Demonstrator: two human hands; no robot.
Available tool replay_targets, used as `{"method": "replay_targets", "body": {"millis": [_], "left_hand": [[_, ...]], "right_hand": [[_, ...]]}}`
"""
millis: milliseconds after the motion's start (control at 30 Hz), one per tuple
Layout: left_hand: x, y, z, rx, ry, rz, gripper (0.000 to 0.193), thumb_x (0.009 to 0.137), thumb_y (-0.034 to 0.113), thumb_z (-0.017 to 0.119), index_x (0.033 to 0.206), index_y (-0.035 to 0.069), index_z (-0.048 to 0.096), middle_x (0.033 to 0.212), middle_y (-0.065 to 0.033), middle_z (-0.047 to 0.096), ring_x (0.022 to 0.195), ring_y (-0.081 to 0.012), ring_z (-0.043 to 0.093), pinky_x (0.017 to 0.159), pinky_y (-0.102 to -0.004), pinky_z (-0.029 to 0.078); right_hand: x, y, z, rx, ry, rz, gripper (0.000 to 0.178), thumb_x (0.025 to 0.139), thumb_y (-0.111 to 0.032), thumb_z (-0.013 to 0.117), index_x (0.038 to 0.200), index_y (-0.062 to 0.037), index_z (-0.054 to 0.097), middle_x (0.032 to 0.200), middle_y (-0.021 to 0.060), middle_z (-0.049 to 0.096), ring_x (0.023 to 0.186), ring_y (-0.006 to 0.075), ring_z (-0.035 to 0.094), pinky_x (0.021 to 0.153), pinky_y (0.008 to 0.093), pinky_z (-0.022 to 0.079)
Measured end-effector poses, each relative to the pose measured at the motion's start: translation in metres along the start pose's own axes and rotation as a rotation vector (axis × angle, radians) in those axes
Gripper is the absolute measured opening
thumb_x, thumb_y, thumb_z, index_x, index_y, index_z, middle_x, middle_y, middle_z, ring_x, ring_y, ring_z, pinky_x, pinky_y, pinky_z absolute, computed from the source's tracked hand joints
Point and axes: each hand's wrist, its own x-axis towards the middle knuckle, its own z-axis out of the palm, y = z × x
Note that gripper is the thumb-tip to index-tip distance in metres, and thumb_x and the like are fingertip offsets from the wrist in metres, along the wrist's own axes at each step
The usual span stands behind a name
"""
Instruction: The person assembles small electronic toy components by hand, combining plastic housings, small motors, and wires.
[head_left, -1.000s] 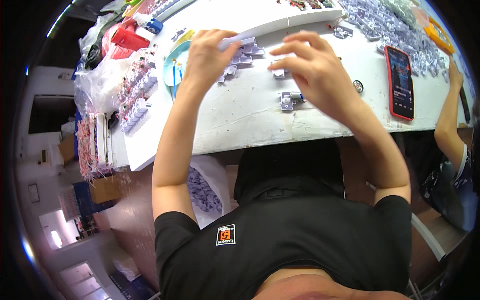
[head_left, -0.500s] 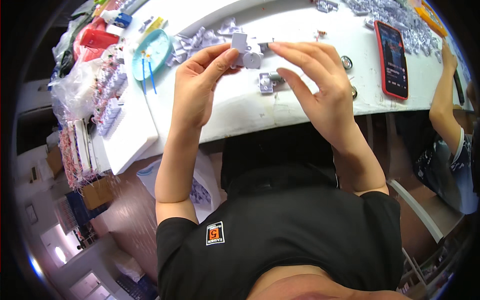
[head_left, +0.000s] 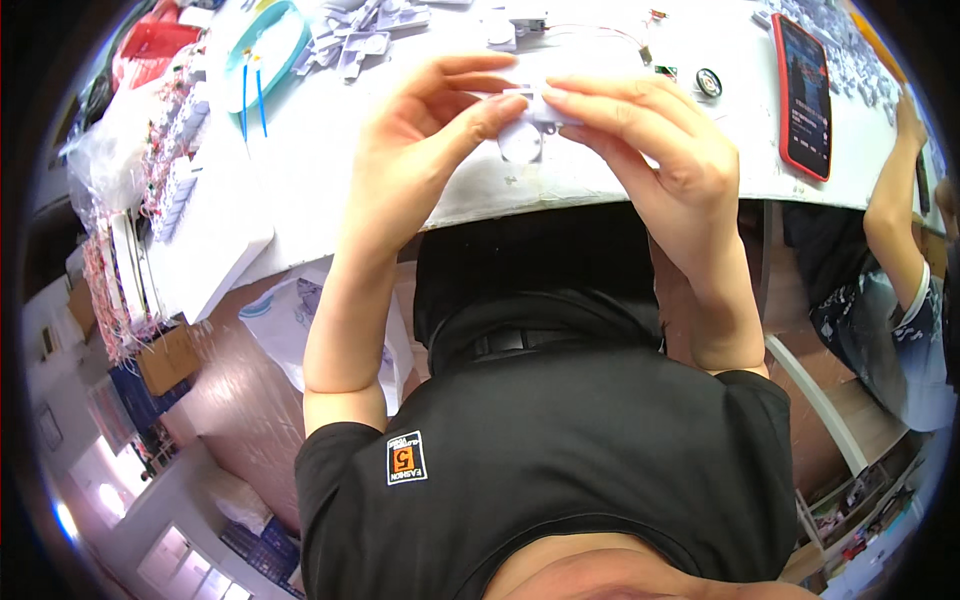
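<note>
Just above the table, both my hands meet at a pale grey plastic part with a round disc [head_left: 520,143]. My left hand [head_left: 415,150] pinches its left side between thumb and forefinger, the other fingers loosely bent. Thumb and fingertips of my right hand [head_left: 680,145] grip the other side, covering much of the part. Beyond my hands lies a second grey plastic piece [head_left: 500,32] beside a small metal-coloured part [head_left: 530,18]. Thin red wires run from there to a small connector [head_left: 645,55] near my right fingers.
A round black speaker [head_left: 708,82] and a red-cased phone [head_left: 803,97] lie to the right. At far left are a turquoise tray [head_left: 236,70] with blue strips and wired grey parts [head_left: 175,150]. Loose grey pieces [head_left: 365,40] lie behind. Another person's arm [head_left: 893,200] reaches in at right.
My right hand, its thumb and fingers apart before, has closed in beside the left on the plastic part. The whole view has shifted, with table items now higher in the picture.
</note>
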Motion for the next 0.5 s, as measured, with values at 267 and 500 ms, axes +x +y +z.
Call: {"method": "replay_targets", "body": {"millis": [267,500], "left_hand": [[-0.009,-0.013,0.006,0.68,0.086,0.421,0.04,0.076,0.002,0.087,0.114,0.004,0.075,0.115,-0.011,0.072,0.107,-0.0218,0.069,0.093,-0.0327,0.054],[-0.007,-0.023,0.018,0.72,0.19,0.455,0.037,0.078,-0.004,0.084,0.114,0.002,0.076,0.109,-0.0099,0.073,0.103,-0.0206,0.07,0.092,-0.0323,0.055]], "right_hand": [[-0.012,0.023,0.022,0.005,0.211,-0.019,0.019,0.079,-0.006,0.079,0.098,-0.0064,0.076,0.098,0.0039,0.075,0.092,0.0222,0.07,0.082,0.0335,0.055],[-0.022,0.022,0.032,0.057,0.349,0.065,0.02,0.078,-0.008,0.078,0.097,-0.0059,0.076,0.097,0.0038,0.075,0.09,0.0227,0.07,0.08,0.0322,0.056]]}}
